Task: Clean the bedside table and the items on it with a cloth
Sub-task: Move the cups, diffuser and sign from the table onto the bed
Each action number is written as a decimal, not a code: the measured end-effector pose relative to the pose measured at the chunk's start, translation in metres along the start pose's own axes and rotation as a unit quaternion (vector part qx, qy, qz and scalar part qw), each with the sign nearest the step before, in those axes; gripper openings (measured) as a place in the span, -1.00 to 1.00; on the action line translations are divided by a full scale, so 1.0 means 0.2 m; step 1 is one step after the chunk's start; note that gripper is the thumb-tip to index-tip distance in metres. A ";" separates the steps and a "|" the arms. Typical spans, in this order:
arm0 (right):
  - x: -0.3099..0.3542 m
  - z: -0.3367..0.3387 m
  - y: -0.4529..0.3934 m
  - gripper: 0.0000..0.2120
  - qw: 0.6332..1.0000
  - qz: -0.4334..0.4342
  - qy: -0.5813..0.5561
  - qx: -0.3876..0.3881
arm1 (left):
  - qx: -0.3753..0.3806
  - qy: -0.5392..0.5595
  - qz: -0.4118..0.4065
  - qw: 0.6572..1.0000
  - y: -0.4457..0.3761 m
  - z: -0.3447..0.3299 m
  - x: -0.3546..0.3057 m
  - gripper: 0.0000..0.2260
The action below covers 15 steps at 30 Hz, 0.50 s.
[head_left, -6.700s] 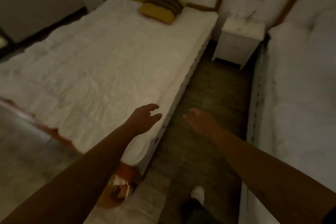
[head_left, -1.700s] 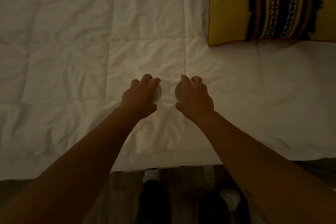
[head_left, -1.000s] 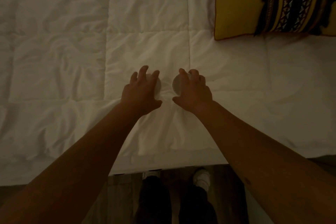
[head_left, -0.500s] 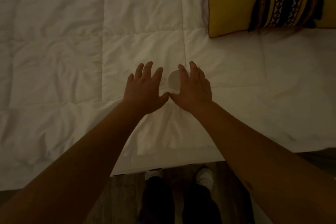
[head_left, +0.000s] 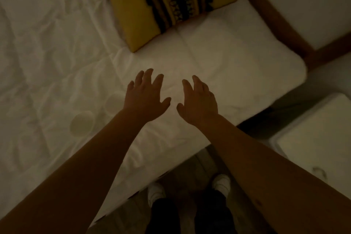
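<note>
Two small white cups stand on the white quilt of the bed (head_left: 57,53): one cup (head_left: 82,123) at the left, the other cup (head_left: 115,103) just left of my left wrist. My left hand (head_left: 146,99) hovers over the quilt with fingers spread and nothing in it. My right hand (head_left: 198,101) is beside it, also spread and empty. The white bedside table (head_left: 311,138) shows at the right edge, its top mostly bare with a small dark mark near the front. No cloth is visible.
A yellow pillow (head_left: 133,5) with a dark patterned band lies at the head of the bed. A brown wooden headboard frame (head_left: 275,15) runs behind it. My feet in white shoes (head_left: 221,184) stand on the dark floor between bed and table.
Both hands let go of the two cups, which now stand on the quilt to the left. The hands have opened and the view has swung right, bringing the bedside table into sight.
</note>
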State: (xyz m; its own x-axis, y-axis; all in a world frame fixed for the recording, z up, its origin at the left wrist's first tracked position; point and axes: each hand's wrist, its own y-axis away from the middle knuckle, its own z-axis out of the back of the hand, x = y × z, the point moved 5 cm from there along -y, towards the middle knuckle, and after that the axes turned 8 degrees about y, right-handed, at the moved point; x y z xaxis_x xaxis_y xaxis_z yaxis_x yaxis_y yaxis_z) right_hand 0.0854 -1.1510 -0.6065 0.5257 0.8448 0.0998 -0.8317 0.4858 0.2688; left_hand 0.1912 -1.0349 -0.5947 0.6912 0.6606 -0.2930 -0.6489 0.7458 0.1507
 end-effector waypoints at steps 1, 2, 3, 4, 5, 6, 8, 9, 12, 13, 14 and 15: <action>-0.13 0.01 0.03 -0.27 1.000 -0.020 0.004 0.004 | 0.004 0.001 -0.019 1.000 -0.04 -0.02 -0.11 -0.31; -0.27 0.02 0.06 -0.27 0.999 -0.043 0.002 0.008 | 0.007 0.001 -0.042 0.999 -0.08 -0.05 -0.24 -0.32; -0.40 0.02 0.10 -0.28 0.998 -0.065 -0.001 0.013 | 0.010 0.002 -0.060 0.998 -0.11 -0.07 -0.35 -0.33; -0.53 0.03 0.14 -0.28 0.996 -0.089 -0.006 0.013 | 0.015 0.002 -0.077 0.997 -0.15 -0.10 -0.47 -0.33; -0.65 0.03 0.18 -0.29 0.994 -0.112 -0.010 0.012 | 0.022 0.002 -0.090 0.996 -0.17 -0.13 -0.58 -0.33; -0.79 0.04 0.24 -0.30 0.990 -0.137 -0.014 0.009 | 0.033 0.002 -0.107 0.994 -0.20 -0.17 -0.71 -0.33; -1.02 0.04 0.35 -0.30 0.983 -0.182 -0.023 0.003 | 0.052 0.006 -0.144 0.988 -0.24 -0.25 -0.96 -0.33; -1.16 0.04 0.42 -0.31 0.978 -0.207 -0.028 -0.002 | 0.062 0.010 -0.166 0.984 -0.25 -0.29 -1.10 -0.34; -1.54 0.04 0.64 -0.37 0.961 -0.272 -0.052 -0.015 | 0.090 0.026 -0.231 0.968 -0.24 -0.43 -1.54 -0.35; -1.65 0.03 0.72 -0.39 0.955 -0.289 -0.060 -0.016 | 0.098 0.029 -0.252 0.962 -0.23 -0.48 -1.67 -0.35; -1.74 0.02 0.79 -0.40 0.952 -0.300 -0.062 -0.018 | 0.108 0.029 -0.266 0.957 -0.22 -0.52 -1.79 -0.35; -1.83 0.01 0.86 -0.40 0.949 -0.308 -0.059 -0.018 | 0.120 0.026 -0.277 0.953 -0.22 -0.57 -1.91 -0.35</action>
State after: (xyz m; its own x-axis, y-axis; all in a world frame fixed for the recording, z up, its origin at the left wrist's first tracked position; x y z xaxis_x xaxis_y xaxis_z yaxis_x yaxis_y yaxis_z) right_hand -0.2499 -1.3765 -0.5956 0.9293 0.3670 0.0423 -0.3637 0.8890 0.2781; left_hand -0.0804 -1.3287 -0.5962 0.8855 0.1585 -0.4367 -0.0921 0.9813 0.1692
